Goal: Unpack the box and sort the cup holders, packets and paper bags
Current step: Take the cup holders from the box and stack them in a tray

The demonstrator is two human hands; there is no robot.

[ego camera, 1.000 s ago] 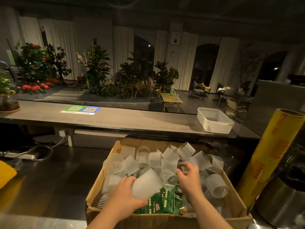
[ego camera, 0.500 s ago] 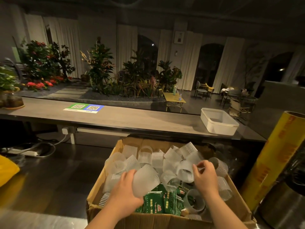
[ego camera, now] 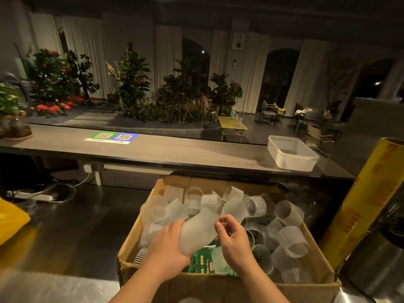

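The stack of cup holders (ego camera: pixel 197 229) sits between both hands, above the box (ego camera: pixel 218 288); its long axis tilts from the left palm up and away to the right; the left hand (ego camera: pixel 168 252) wraps its lower end, fingers curled round it; the right hand (ego camera: pixel 235 242), knuckles up, pinches its upper rim; green packets (ego camera: pixel 204 260) lie just beneath both hands.

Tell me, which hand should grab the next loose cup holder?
Probably the right hand. The left hand grips the frosted cup holder, while the right only curls its fingers by that holder's end, and most loose cup holders lie on its side of the box.
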